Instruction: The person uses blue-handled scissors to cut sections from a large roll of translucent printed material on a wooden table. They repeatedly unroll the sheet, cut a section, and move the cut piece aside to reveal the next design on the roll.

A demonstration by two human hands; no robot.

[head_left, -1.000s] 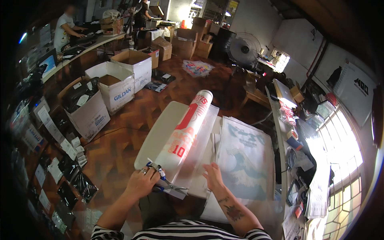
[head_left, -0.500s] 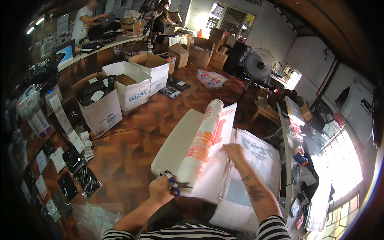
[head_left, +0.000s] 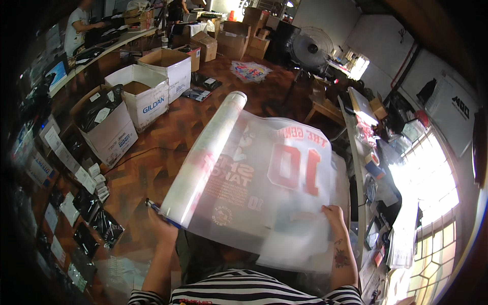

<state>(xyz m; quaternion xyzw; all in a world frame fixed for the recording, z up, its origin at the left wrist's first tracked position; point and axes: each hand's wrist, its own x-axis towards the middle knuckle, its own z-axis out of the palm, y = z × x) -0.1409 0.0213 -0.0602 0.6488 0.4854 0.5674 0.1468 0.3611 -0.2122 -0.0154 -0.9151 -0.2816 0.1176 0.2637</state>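
A roll of translucent printed film [head_left: 203, 162] slants across in front of me, partly unrolled. Its loose sheet [head_left: 244, 195] spreads to the right, with red and white lettering seen mirrored. My left hand [head_left: 161, 222] is closed at the roll's near end and also holds scissors [head_left: 150, 204] with blue and white handles, mostly hidden. At the sheet's right edge, my right hand [head_left: 333, 217] pinches the film between thumb and fingers. Through the film, other pale printed sheets show faintly; the surface beneath is largely covered.
Cardboard boxes [head_left: 145, 104] stand at the left, one filled with black bags. Packaged black items [head_left: 108, 223] lie on the floor at the lower left. A cluttered bench [head_left: 358, 168] runs along the right. Farther off are a large fan [head_left: 311, 48] and two people at tables.
My right hand has moved right and slightly down, drawing the film out into a wide sheet. The roll and my left hand have shifted left, and the view has turned somewhat.
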